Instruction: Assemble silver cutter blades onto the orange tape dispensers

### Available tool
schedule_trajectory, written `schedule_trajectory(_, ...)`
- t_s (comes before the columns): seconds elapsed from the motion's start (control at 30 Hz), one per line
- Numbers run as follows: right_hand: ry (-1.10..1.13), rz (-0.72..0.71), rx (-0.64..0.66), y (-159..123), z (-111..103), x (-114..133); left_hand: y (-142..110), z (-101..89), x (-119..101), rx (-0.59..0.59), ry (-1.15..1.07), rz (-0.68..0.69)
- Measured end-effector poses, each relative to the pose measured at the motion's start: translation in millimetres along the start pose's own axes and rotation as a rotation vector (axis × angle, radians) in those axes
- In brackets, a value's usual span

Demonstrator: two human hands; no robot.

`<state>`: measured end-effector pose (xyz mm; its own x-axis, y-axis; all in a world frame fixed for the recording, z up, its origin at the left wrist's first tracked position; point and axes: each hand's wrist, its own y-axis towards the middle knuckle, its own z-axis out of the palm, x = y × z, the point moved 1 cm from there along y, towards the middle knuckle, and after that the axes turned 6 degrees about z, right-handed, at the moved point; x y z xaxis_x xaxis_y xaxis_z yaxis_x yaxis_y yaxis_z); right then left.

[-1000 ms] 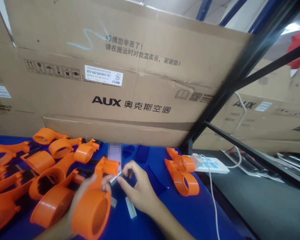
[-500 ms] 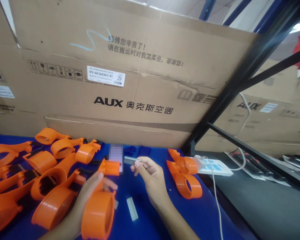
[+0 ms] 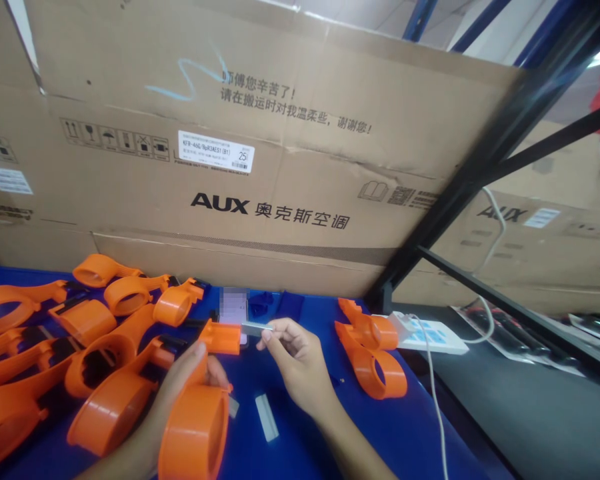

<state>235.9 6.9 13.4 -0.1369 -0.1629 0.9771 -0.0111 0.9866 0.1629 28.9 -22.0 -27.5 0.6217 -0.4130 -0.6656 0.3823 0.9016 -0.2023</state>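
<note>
My left hand (image 3: 177, 387) is closed around an orange plastic tape dispenser (image 3: 194, 427), its ring toward me and its head pointing right. In my right hand (image 3: 300, 357), thumb and fingers pinch a small serrated metal blade (image 3: 254, 329). The blade's left end meets the right edge of the dispenser's head; whether it sits inside the head I cannot tell. Below, a flat light-grey strip (image 3: 267, 418) lies on the blue table surface (image 3: 310, 447). Another small grey piece (image 3: 234, 407) shows partly behind the held dispenser.
Several orange tape dispensers (image 3: 113, 407) with black parts crowd the left side. More orange dispensers (image 3: 380, 373) lie at the right, near a white power strip (image 3: 435, 335) and its cable (image 3: 434, 407). A phone (image 3: 234, 308) lies behind my hands, before a large cardboard panel (image 3: 300, 260).
My right hand has moved slightly left, bringing the blade from a short gap to the edge of the dispenser's head. My left hand keeps its hold on the dispenser.
</note>
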Motion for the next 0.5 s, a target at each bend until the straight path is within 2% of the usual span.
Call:
schedule_trajectory(0.17,-0.049,-0.033,0.011,-2,-2,2,4,-1.3,0,-0.02,0.01,0.026)
schedule_trajectory(0.4,-0.132,-0.058,0.111,-4,-12,13,4,3.4,3,-0.055,0.044,0.137)
schedule_trajectory(0.5,-0.094,-0.03,0.155,-2,-14,11,2,3.0,3,-0.076,0.044,0.097)
